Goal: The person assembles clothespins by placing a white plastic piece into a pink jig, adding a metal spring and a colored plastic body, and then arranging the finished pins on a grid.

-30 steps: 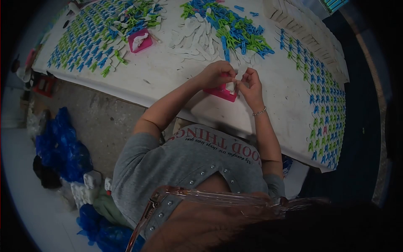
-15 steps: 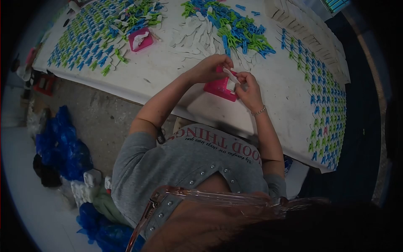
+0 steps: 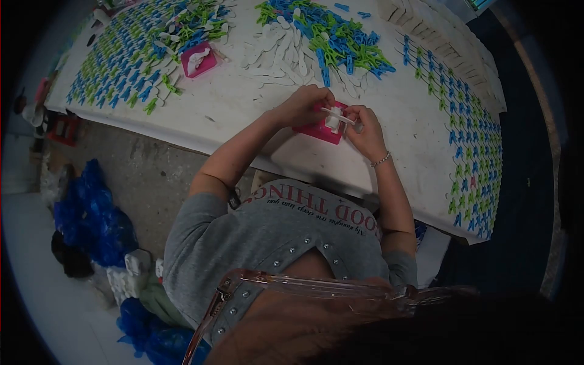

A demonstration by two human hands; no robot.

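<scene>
My left hand (image 3: pixel 304 106) and my right hand (image 3: pixel 365 132) meet at a pink block (image 3: pixel 313 129) near the table's front edge. A slim white plastic strip (image 3: pixel 338 114) spans the gap between them, its ends pinched in my fingertips. It lies crosswise over a white fitting (image 3: pixel 333 123) on the pink block. My left fingertips are partly hidden behind the hand. Just beyond my hands spreads a pile of flat white strips (image 3: pixel 277 55), beside a heap of blue and green clothespins (image 3: pixel 340 39).
Another pink block (image 3: pixel 199 59) with a white piece on it stands left of the pile. Rows of clips (image 3: pixel 115 67) cover the table's left, and more hooked clip rows (image 3: pixel 471 152) its right. White stacks (image 3: pixel 447 42) line the back right. Blue plastic bags (image 3: pixel 94 213) lie on the floor.
The white strip has turned from a steep slant to nearly level across the fitting. My right hand has shifted slightly right and down; the view has moved a little.
</scene>
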